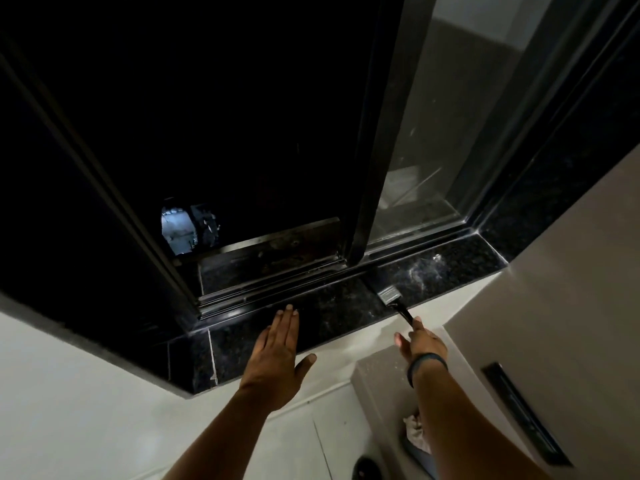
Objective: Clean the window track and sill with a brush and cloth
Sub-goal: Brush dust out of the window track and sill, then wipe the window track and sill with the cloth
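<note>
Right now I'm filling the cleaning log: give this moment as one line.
right hand: holds brush on sill | left hand: flat, open, at sill edge | dust: right of brush

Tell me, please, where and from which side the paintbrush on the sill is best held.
Grip the brush by its slim dark handle, coming from the room side, as the right hand does. The bristles point toward the window track, so the handle end is the free one.

Speckled black sill (332, 306), grey-bristled brush (389, 294), black handle
</note>
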